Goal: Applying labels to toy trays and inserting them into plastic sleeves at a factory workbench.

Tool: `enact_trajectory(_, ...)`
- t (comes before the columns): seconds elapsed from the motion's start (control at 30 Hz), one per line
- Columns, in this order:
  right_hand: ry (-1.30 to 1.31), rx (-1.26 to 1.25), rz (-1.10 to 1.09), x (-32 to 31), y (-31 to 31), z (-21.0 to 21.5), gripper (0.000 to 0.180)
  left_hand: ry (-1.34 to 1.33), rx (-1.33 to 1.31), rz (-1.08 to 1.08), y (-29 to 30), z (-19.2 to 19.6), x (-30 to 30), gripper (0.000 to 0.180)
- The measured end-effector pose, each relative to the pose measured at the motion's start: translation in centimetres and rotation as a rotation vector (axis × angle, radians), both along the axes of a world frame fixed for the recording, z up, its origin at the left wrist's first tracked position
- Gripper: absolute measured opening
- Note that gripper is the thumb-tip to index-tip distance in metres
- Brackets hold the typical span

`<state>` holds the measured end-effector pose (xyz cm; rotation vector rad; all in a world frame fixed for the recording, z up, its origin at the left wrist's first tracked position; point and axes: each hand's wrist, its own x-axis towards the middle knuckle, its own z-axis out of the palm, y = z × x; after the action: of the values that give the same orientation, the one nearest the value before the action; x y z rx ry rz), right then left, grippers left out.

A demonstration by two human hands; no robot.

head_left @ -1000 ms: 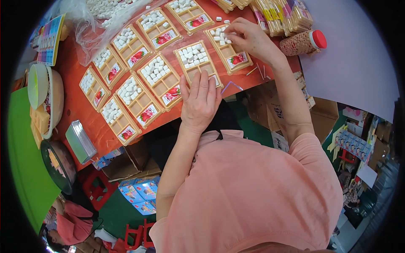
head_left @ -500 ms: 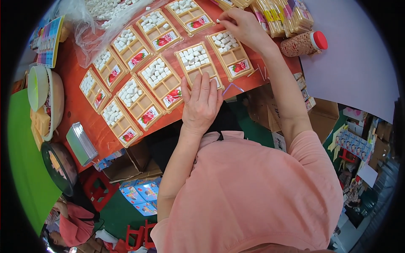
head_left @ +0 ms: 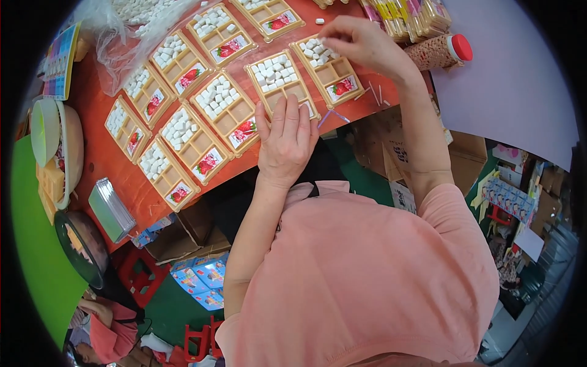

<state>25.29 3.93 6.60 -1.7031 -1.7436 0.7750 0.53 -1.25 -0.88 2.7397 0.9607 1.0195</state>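
My left hand [head_left: 285, 147] lies with its fingers stretched over the lower compartments of a tan divided tray [head_left: 292, 90]. That tray's large compartment is full of small white pieces [head_left: 274, 72] like mini marshmallows. To the right, my right hand [head_left: 367, 48] hovers over another tan tray [head_left: 333, 72], its fingers curled at the white pieces in the far compartment. What sits between those fingertips I cannot make out. A single white piece [head_left: 320, 21] lies on the red table beyond that tray. Strawberry-printed cards show in the trays' near corners.
More filled trays [head_left: 234, 115] stand in two rows to the left. A clear plastic bag [head_left: 116, 49] with loose white pieces lies at the far left. A red-lidded jar [head_left: 435, 52] and stacked packs [head_left: 413, 21] are at the right. Thin sticks [head_left: 374, 93] lie near the table edge.
My right hand has come nearer, from beyond the right tray to over its white pieces. A white piece once at its fingertips now lies on the table. The view has shifted slightly.
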Motion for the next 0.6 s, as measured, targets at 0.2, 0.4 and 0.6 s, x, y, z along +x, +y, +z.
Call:
enact_trajectory(0.2, -0.196, 0.201, 0.091, -0.7, -2.1, -1.3, 0.017, -0.005, 0.007, -0.003, 0.0, 0.1, 0.2, 0.036)
enact_trajectory(0.4, 0.186, -0.042, -0.139, -1.0, -2.3, -0.9, 0.018, -0.014, 0.012, -0.003, 0.0, 0.2, 0.1, 0.035)
enact_trajectory(0.6, -0.21, 0.206, 0.07, -0.9, -1.9, -2.8, 0.015, -0.016, -0.007, 0.007, -0.2, 0.3, 0.2, 0.035)
